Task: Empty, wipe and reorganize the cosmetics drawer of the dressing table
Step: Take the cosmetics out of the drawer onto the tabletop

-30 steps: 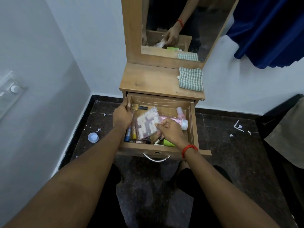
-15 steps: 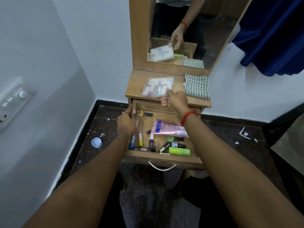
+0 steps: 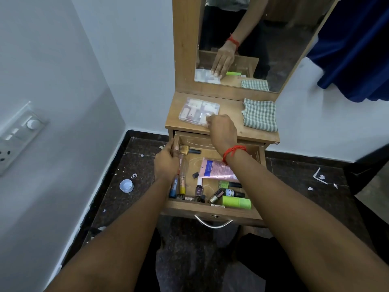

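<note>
Head view: one drawer (image 3: 210,212), one case (image 3: 195,111).

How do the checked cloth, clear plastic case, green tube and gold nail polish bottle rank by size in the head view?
1. Checked cloth and clear plastic case: look about alike, so no ranking between them.
2. Green tube in the drawer.
3. Gold nail polish bottle, smallest, though it lies farther back.

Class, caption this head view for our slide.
Right hand holds clear case on tabletop; left hand grips open cosmetics drawer.
</note>
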